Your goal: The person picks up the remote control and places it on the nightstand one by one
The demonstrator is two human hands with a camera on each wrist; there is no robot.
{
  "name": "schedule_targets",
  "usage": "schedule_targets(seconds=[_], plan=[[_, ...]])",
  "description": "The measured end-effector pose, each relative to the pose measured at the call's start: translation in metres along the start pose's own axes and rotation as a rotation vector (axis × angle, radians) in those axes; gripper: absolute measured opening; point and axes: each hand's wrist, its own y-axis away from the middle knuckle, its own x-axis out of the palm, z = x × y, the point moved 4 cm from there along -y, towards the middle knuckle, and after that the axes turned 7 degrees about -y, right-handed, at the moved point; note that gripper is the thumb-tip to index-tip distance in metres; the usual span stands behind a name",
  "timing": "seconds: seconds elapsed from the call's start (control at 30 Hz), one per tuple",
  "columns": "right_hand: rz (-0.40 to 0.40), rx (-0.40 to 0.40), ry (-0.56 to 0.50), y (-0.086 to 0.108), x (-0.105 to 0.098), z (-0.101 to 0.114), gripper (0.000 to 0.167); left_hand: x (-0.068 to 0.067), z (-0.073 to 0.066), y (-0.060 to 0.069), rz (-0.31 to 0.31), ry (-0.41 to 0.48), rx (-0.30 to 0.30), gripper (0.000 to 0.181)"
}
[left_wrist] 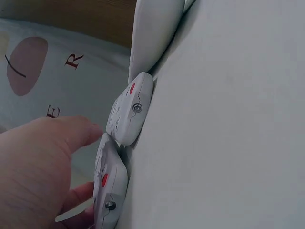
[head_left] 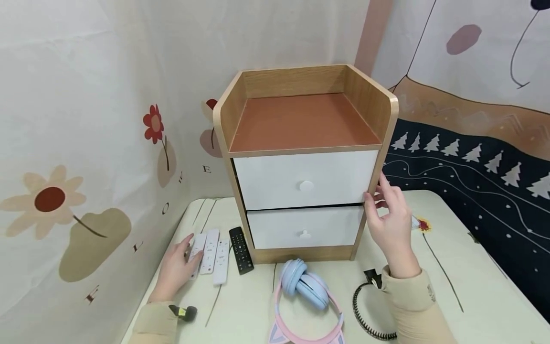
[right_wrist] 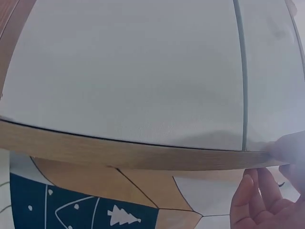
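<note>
A small wooden cabinet (head_left: pixel 301 122) with two white drawers stands on the table. My right hand (head_left: pixel 391 220) holds its right front edge, with the thumb on the front and the fingers along the outer side. The upper drawer (head_left: pixel 275 184) and lower drawer (head_left: pixel 279 231) each have a round knob. Left of the cabinet, several slim remotes lie side by side. Over the leftmost white remote (left_wrist: pixel 112 179) is my left hand (head_left: pixel 176 270), its thumb and fingers spread and touching it. The middle white remote (head_left: pixel 210 251), right white remote (head_left: pixel 221 263) and black remote (head_left: pixel 241 251) lie beside it.
Blue and pink cat-ear headphones (head_left: pixel 313 291) lie in front of the cabinet. A black coiled cord (head_left: pixel 363 317) is near my right sleeve. Patterned cloth walls (head_left: pixel 99 134) stand behind and on both sides of the pale table (head_left: pixel 253 306).
</note>
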Motion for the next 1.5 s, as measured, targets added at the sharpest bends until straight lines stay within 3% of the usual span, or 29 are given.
schedule_targets(seconds=[0.17,0.3,0.43,0.7,0.83,1.03,1.2,1.5], plan=[[-0.007,0.021,0.002,0.003,0.0,-0.001,0.063,0.003,0.001,-0.002,0.021,-0.041,-0.001,0.07],[-0.001,0.033,0.006,0.005,0.0,-0.001,0.064,0.002,0.0,-0.002,-0.012,-0.052,0.021,0.06],[0.0,0.023,0.005,0.006,0.0,0.0,0.065,0.001,0.001,0.0,-0.035,-0.053,-0.002,0.051],[-0.004,0.03,-0.005,0.005,0.002,0.0,0.067,-0.004,-0.001,0.0,-0.029,-0.098,-0.005,0.054],[0.004,0.04,-0.007,0.006,0.002,-0.001,0.067,-0.007,0.0,0.001,-0.045,-0.083,-0.042,0.052],[0.007,0.058,-0.006,0.007,0.001,-0.003,0.067,-0.015,-0.003,0.003,-0.145,-0.049,-0.075,0.048],[-0.001,0.059,-0.012,0.006,0.0,-0.002,0.067,-0.034,-0.025,-0.002,-0.301,-0.029,-0.021,0.041],[-0.005,0.065,-0.045,0.006,0.0,-0.002,0.064,-0.098,-0.097,-0.006,-0.503,0.003,0.174,0.032]])
